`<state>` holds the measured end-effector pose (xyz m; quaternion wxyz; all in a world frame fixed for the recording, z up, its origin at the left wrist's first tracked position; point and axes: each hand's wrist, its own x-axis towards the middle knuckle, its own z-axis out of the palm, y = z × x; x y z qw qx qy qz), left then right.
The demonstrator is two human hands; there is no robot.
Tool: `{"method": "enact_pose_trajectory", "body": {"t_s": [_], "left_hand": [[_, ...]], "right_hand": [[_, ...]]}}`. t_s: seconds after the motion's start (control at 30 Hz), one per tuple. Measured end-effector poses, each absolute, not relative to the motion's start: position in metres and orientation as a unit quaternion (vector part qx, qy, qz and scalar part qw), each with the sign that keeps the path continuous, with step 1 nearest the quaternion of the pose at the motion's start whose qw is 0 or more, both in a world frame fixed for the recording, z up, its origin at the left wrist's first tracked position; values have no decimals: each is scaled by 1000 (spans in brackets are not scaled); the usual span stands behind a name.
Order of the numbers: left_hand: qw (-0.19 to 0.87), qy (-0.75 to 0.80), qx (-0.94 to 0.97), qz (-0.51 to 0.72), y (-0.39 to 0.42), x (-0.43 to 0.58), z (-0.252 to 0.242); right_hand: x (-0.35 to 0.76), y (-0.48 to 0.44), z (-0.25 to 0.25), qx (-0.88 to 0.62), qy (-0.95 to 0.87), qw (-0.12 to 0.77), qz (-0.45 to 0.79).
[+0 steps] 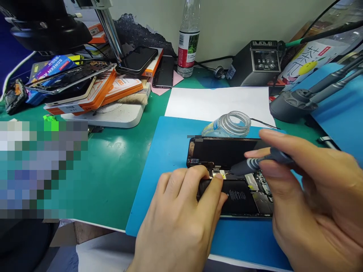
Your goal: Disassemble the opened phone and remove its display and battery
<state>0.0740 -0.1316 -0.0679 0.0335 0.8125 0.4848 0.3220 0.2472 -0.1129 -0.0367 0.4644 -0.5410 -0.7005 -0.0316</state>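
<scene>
Tool (pixel 241 167), tapered and ringed, overhangs opened phone (pixel 236 196).

L hand (pixel 181 217) palm-down, fingers (pixel 210 192) bent, R hand (pixel 314 189) raised, pinching

Light is bright; glare marks the green tabletop (pixel 104 173).

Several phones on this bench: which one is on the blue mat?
The opened phone, its insides exposed beneath the screwdriver. The black phone beside the bottle and the phones on the left pile lie off the blue mat.
</scene>
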Motion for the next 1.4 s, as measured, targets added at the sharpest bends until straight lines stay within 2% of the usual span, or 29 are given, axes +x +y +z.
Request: {"method": "enact_pose_trajectory", "body": {"t_s": [0.67,0.83,1.0,1.17,1.4], "left_hand": [[39,501,809,304,-132,74,-62],[39,487,789,373,-140,70,-56],[119,537,675,492,-159,41,-46],[327,574,592,463,-148,9,-46],[351,578,560,478,-134,4,-54]], "right_hand": [[254,-105,-38,-477,-738,474,-59],[251,-109,-40,-476,-739,475,-40],[241,-117,-27,-464,-635,611,93],[217,-118,-27,-436,-723,492,212],[202,-114,-44,-455,-739,454,199]]}}
